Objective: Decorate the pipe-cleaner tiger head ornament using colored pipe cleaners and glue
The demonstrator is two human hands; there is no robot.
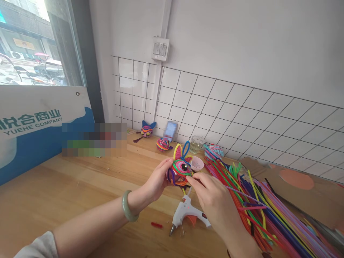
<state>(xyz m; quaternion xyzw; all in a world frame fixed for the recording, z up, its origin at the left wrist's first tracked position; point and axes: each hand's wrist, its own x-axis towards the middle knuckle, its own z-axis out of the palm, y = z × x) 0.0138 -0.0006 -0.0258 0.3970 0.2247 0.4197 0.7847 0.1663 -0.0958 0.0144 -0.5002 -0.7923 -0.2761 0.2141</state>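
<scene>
A colourful pipe-cleaner animal head (pixel 179 171) is raised over the table, with striped coils, a black shiny eye, a yellow-edged pink ear and a blue loop on top. My left hand (pixel 159 179) grips it from the left, its fingers closed round the side and back. At the head's lower right, my right hand (pixel 211 191) has thumb and forefinger pinched together against the surface; anything between those fingertips is hidden. Below both hands a white hot glue gun (pixel 184 211) rests on its wire stand, nozzle toward me. A short red piece (pixel 156 225) lies left of the nozzle.
Bundles of pipe cleaners (pixel 258 204) spread along the right, beside brown cardboard (pixel 285 193). Behind my hands stand a pink bowl (pixel 197 163), a glass jar (pixel 197 144), a phone (pixel 171 130) and finished pipe-cleaner pieces (pixel 147 131). A wire grid (pixel 199 96) lines the wall.
</scene>
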